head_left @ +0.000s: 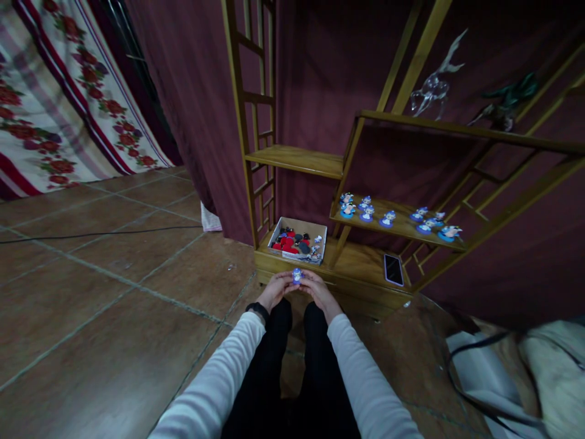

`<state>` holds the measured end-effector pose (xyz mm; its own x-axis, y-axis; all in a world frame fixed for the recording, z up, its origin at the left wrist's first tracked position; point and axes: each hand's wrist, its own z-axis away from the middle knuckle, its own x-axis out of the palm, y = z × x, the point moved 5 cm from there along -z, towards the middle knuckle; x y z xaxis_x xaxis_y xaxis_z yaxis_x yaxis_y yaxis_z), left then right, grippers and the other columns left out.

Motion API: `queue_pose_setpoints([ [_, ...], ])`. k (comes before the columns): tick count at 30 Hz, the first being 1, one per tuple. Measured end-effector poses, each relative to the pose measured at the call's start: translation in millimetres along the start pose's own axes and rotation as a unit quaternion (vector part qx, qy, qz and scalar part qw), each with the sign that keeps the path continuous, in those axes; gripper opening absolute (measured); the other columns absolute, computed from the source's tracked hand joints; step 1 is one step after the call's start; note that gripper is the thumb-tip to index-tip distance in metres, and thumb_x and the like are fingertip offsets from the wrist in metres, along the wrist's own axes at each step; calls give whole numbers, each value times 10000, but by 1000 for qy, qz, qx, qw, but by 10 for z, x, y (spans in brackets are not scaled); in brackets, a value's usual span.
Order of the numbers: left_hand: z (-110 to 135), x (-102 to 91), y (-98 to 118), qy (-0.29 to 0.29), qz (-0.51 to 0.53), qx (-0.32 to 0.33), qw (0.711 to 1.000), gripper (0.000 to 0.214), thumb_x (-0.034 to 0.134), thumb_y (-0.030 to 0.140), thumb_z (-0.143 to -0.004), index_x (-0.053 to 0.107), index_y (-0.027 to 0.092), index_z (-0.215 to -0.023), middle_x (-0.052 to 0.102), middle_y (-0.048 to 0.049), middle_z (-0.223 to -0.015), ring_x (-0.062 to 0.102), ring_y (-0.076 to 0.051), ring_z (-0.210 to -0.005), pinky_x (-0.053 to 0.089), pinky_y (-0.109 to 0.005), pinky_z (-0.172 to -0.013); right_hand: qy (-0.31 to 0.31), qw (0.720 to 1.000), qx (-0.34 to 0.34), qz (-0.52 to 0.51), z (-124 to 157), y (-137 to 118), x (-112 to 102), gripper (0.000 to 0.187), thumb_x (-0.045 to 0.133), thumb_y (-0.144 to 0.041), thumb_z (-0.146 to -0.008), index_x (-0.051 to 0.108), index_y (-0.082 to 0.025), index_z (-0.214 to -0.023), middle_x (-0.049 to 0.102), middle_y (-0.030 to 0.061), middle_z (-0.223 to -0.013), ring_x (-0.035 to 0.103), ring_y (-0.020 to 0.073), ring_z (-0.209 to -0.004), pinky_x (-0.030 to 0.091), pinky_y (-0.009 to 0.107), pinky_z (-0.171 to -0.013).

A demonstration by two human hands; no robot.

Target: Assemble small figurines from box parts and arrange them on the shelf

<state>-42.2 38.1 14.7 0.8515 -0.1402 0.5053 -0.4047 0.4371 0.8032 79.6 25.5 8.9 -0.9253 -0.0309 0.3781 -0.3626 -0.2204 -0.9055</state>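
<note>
A small blue-and-white figurine is held upright between my two hands, just in front of the wooden shelf unit. My left hand grips it from the left with the fingers closed. From the right, my right hand pinches its other side. Right behind my hands, a shallow cardboard box sits on the bottom board, holding red and dark round pieces and some small figures. More figurines of the same sort, such as a blue one, stand in groups on the raised shelf to the right.
A phone lies on the bottom board at the right. Higher up stand a clear glass animal and a dark green ornament. Bags rest on the floor at lower right. A black cable crosses the tiles at left.
</note>
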Motion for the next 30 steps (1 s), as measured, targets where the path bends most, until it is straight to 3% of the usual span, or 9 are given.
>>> queue_pose_setpoints([
  [4,-10,10,-24,-38,-12,6,999,254,684,83,-631,648,89,-882,672,-93,-844,641,-138,-725,537,-245,-703,4,1000,-14,-3,11,-9,5,363,699,-293,-568,617,-181,-904,651,39,-914,604,138,-773,464,265,-693],
  [10,-51,-29,-62,12,-26,31,999,270,742,114,-574,656,76,-826,678,-88,-773,636,-122,-635,527,-212,-610,-2,1000,-9,-7,-37,54,-8,347,724,-308,-539,618,-160,-834,654,36,-815,604,140,-711,464,275,-679],
  [19,-71,-42,-79,21,-39,37,998,290,763,141,-538,650,72,-796,672,-76,-699,622,-120,-582,505,-226,-592,-11,1000,-9,3,-69,93,-32,310,731,-277,-543,615,-154,-803,645,33,-780,603,132,-647,469,292,-679],
  [26,11,9,1,35,-127,163,978,433,710,187,-590,595,114,-1001,648,-20,-708,597,-114,-617,492,-249,-618,0,998,-70,2,-28,53,-4,376,700,-269,-567,585,-192,-916,643,39,-896,601,172,-798,473,330,-737],
  [30,139,64,83,50,-272,262,925,361,591,167,-694,582,150,-1054,649,-60,-933,598,-162,-846,479,-310,-768,9,991,-124,53,34,-20,25,351,692,-232,-560,586,-202,-893,646,31,-915,586,177,-865,445,338,-811],
])
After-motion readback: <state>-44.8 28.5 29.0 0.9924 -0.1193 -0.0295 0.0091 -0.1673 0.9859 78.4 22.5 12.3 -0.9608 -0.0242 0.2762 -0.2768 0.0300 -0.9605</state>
